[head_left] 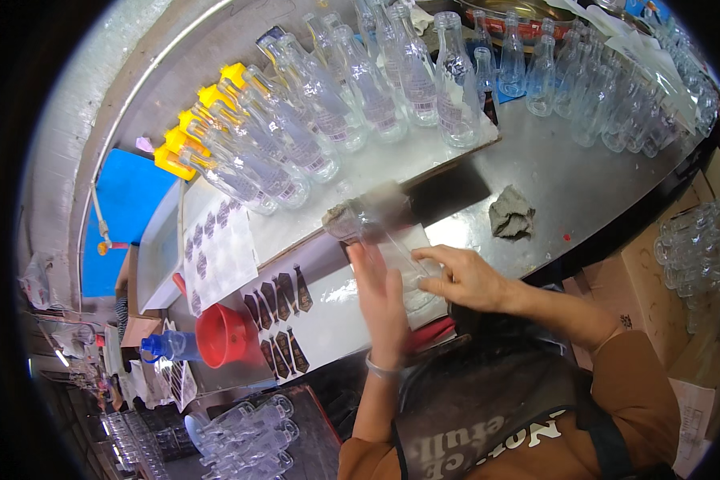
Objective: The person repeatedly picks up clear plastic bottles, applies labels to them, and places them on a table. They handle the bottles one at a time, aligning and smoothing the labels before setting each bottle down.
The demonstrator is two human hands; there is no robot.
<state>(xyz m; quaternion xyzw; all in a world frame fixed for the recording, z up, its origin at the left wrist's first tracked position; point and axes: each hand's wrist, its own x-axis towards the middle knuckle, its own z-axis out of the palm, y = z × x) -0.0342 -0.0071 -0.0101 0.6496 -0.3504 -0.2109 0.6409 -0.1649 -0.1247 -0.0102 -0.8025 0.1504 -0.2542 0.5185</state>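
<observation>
Between my hands a clear glass bottle [412, 298] lies tilted, its neck pointing away from me over a white pad. The fingers and thumb of my right hand [468, 278] close round its right side. My left hand [382, 304] is upright along the bottle's left side; its fingers are smeared by motion. Just beyond the left fingertips is a damp grey rag [342, 222], partly blurred. Dark bottle-shaped labels [284, 292] lie in rows on a white sheet left of my left hand. Farther left lies another sheet with printed labels [216, 232].
Clear bottles with printed labels [320, 120] crowd a raised board ahead. More bottles [608, 104] stand at the far right. A red cup [222, 336], blue-capped bottle [172, 346] and yellow bottles [180, 148] are leftward. A crumpled grey cloth [512, 214] lies right.
</observation>
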